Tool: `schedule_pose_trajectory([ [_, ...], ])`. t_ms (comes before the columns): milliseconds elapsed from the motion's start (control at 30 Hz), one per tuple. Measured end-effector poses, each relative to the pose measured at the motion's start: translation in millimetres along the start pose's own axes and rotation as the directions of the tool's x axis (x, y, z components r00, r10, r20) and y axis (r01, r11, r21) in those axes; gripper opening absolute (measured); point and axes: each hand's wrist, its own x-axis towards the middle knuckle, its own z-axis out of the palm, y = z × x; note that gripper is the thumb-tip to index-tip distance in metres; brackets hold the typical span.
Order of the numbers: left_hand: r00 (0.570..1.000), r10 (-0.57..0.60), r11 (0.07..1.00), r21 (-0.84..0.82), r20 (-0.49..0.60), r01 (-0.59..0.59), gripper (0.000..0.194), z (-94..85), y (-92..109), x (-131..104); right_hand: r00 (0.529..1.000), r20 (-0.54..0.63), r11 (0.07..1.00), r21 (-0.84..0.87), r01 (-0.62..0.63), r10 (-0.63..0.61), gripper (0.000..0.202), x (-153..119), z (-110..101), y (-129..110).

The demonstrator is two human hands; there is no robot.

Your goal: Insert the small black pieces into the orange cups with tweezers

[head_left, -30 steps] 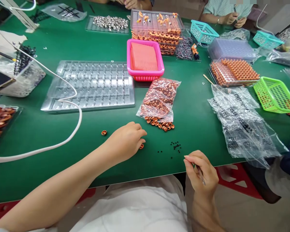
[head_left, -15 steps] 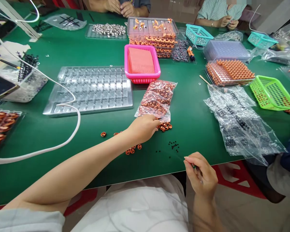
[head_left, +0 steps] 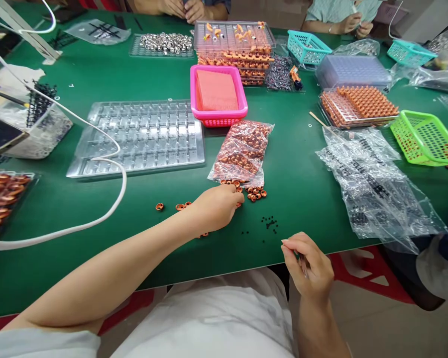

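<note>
My left hand point(head_left: 218, 206) is closed over small copper-coloured cups point(head_left: 256, 193) spilled at the mouth of a clear plastic bag point(head_left: 242, 151) full of them. An orange-brown edge shows under its fingertips; whether a cup is pinched there I cannot make out. Closer to me, my right hand point(head_left: 309, 266) is closed around slim metal tweezers point(head_left: 303, 266), mostly hidden in the palm, at the table's front edge. Tiny black pieces point(head_left: 271, 223) lie scattered between my hands. More loose cups point(head_left: 180, 207) lie left of my left hand, some hidden behind the forearm.
A clear compartment tray point(head_left: 142, 139) lies left of the bag, a pink basket point(head_left: 194, 107) behind it. A white cable point(head_left: 121, 191) curves across the left. Plastic bags point(head_left: 373, 184) and a green basket point(head_left: 406, 144) occupy the right. Two people's hands point(head_left: 194, 10) work across the table.
My left hand has drawn back slightly from the bag's mouth toward me, uncovering more cups and covering some nearer ones. My right hand has barely moved.
</note>
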Motion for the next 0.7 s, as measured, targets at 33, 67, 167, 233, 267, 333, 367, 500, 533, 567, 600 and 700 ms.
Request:
schedule_pose_trajectory([
  [33,1.000,0.000,1.000,-0.013,0.001,0.000,0.027,0.5,0,-3,1.000,0.003,1.000,0.000,-0.001,0.001,0.038,1,0,0],
  [67,1.000,-0.004,1.000,-0.030,-0.003,0.004,0.026,1.0,0,-6,1.000,0.003,1.000,-0.001,-0.005,0.005,0.038,1,0,0],
  [167,0.998,-0.057,0.994,-0.091,-0.030,0.054,0.022,2.4,0,-12,1.000,-0.005,1.000,-0.002,-0.021,0.021,0.036,3,1,-2],
  [233,0.993,-0.109,0.988,-0.119,-0.049,0.103,0.025,4.3,1,-14,0.999,-0.029,0.999,-0.005,-0.035,0.035,0.033,3,0,-3],
  [267,0.990,-0.132,0.985,-0.123,-0.056,0.124,0.025,5.9,1,-15,0.998,-0.044,0.999,-0.008,-0.045,0.044,0.032,4,0,-3],
  [333,0.982,-0.167,0.979,-0.133,-0.085,0.154,0.025,10.1,1,-15,0.995,-0.070,0.997,-0.018,-0.070,0.069,0.028,4,-1,-4],
  [367,0.978,-0.178,0.977,-0.140,-0.104,0.163,0.025,12.5,2,-15,0.994,-0.078,0.996,-0.022,-0.082,0.080,0.027,4,-1,-5],
  [500,0.970,-0.186,0.972,-0.176,-0.157,0.158,0.017,19.4,3,-14,0.994,-0.077,0.997,-0.018,-0.081,0.079,0.028,5,2,-5],
  [533,0.971,-0.178,0.972,-0.183,-0.156,0.149,0.014,19.9,3,-13,0.995,-0.074,0.997,-0.013,-0.075,0.074,0.029,5,2,-5],
  [567,0.973,-0.170,0.972,-0.191,-0.154,0.140,0.012,20.1,4,-13,0.995,-0.069,0.997,-0.006,-0.073,0.073,0.029,5,3,-5],
  [600,0.975,-0.160,0.971,-0.200,-0.152,0.128,0.010,20.1,4,-13,0.995,-0.066,0.997,0.002,-0.077,0.077,0.029,4,3,-5],
  [700,0.979,-0.134,0.970,-0.222,-0.154,0.098,0.007,20.0,3,-14,0.989,-0.074,0.992,0.018,-0.123,0.124,0.022,1,3,-5],
])
